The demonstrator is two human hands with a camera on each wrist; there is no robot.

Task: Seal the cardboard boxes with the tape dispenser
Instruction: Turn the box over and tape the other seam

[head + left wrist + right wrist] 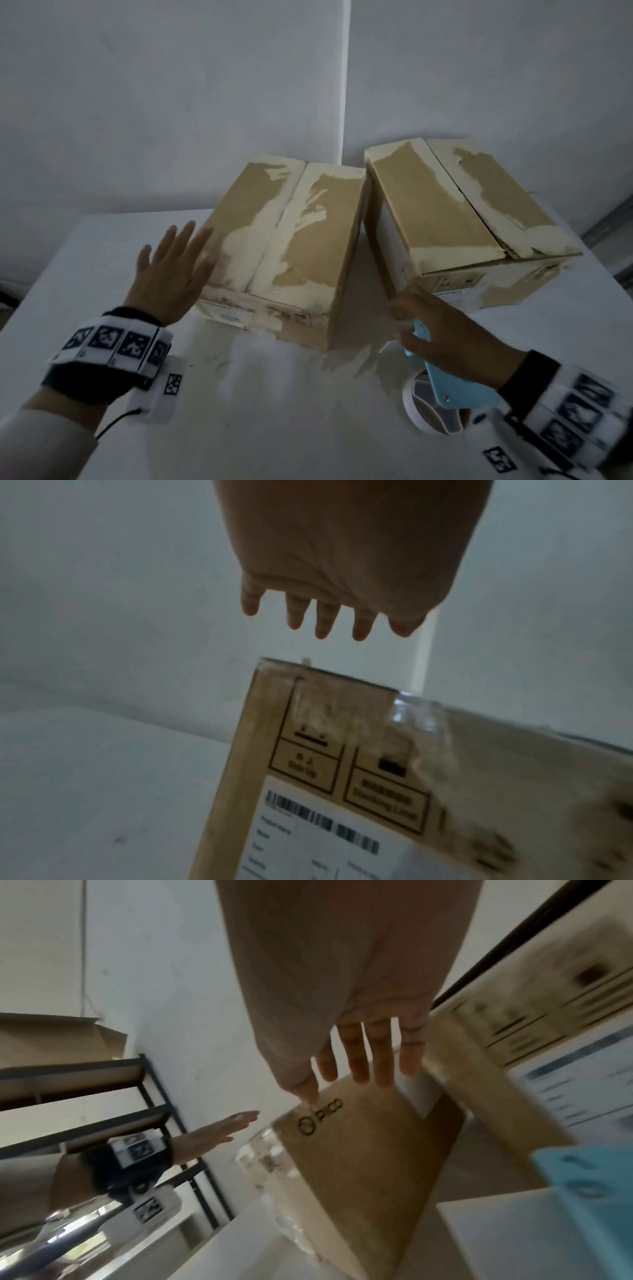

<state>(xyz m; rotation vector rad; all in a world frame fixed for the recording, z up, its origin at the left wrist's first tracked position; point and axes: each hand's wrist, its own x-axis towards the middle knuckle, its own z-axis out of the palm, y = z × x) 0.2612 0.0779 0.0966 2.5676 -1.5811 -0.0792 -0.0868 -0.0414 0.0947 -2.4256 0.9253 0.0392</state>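
Observation:
Two brown cardboard boxes stand side by side on the white table, flaps down, their tops scuffed with pale torn patches. My left hand hovers flat with straight fingers by the near left corner of the left box; whether it touches is unclear. In the left wrist view the fingers hang above that box, which carries a barcode label. My right hand, blurred and with fingers extended, is over the blue tape dispenser in front of the right box. Its straight fingers hold nothing; the dispenser lies below them.
A narrow gap separates the boxes. White wall panels rise right behind them. A dark metal shelf rack with cardboard stands beyond the table's left side. The table's right edge runs close to the right box.

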